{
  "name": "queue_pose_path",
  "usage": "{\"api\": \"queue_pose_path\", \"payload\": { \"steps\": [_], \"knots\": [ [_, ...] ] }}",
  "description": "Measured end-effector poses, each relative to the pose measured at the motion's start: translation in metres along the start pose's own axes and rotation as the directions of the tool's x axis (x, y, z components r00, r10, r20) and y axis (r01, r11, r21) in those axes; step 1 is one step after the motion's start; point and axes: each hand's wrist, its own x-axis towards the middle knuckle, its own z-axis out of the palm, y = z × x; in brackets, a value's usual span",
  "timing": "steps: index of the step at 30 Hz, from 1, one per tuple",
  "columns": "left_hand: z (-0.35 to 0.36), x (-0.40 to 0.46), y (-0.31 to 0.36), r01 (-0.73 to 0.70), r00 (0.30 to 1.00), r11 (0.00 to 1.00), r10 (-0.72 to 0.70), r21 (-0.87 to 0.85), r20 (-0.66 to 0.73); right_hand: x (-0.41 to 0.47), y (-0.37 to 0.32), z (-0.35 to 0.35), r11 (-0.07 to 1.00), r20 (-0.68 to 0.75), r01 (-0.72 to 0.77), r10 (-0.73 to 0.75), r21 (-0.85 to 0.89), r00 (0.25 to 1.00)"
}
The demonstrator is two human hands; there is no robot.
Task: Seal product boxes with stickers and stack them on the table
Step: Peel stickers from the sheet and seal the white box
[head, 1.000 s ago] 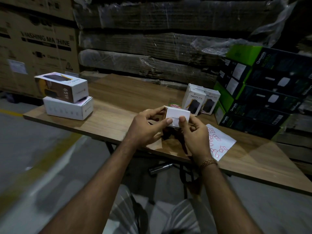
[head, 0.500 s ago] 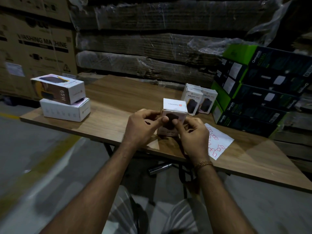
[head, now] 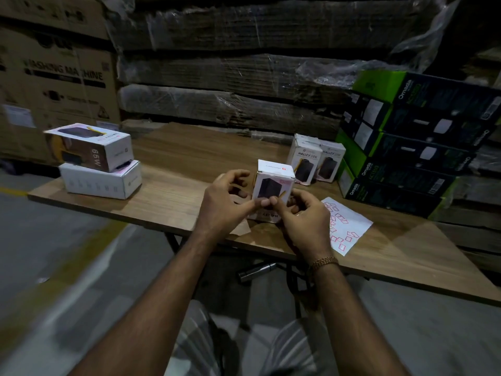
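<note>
Now the small box (head: pixel 273 185) stands upright on the tabletop (head: pixel 189 158), turned up from its tilted hold a second ago. Left hand (head: pixel 225 202) and right hand (head: pixel 306 221) pinch its lower front, likely pressing a sticker from the sheet (head: pixel 349 226).

Wooden table (head: pixel 189 161) with boxes (head: pixel 100 180), sticker sheet (head: pixel 349 226)

You have three small boxes (head: pixel 273 183) standing, two bigger boxes (head: pixel 100 161) stacked at the left, four green-black boxes (head: pixel 406 147) stacked at the right, and one sticker sheet (head: pixel 349 226).
</note>
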Motion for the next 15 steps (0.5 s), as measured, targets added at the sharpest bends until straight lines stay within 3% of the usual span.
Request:
{"api": "queue_pose_path", "payload": {
  "steps": [6, 8, 10, 13, 15],
  "knots": [
    [0.006, -0.008, 0.011, -0.086, 0.972, 0.996, 0.076, -0.037, -0.220, -0.007, -0.009, -0.004, 1.000, -0.122, 0.022, -0.020, 0.011, 0.992],
    [0.011, -0.016, 0.015, -0.186, 0.942, 0.982, 0.185, 0.025, -0.281, -0.011, -0.010, -0.010, 0.998, -0.159, 0.038, -0.031, 0.043, 0.987],
    [0.020, -0.028, 0.026, -0.336, 0.867, 0.934, 0.356, 0.118, -0.348, -0.014, -0.006, -0.022, 0.997, -0.178, 0.064, -0.055, 0.047, 0.983],
    [0.044, -0.046, 0.048, -0.571, 0.739, 0.801, 0.596, 0.179, -0.314, -0.018, 0.011, -0.051, 0.996, -0.229, 0.085, -0.081, 0.006, 0.970],
    [0.063, -0.053, 0.062, -0.654, 0.717, 0.743, 0.669, 0.140, -0.196, -0.018, 0.025, -0.075, 0.997, -0.262, 0.040, -0.056, -0.067, 0.963]
  ]
}}
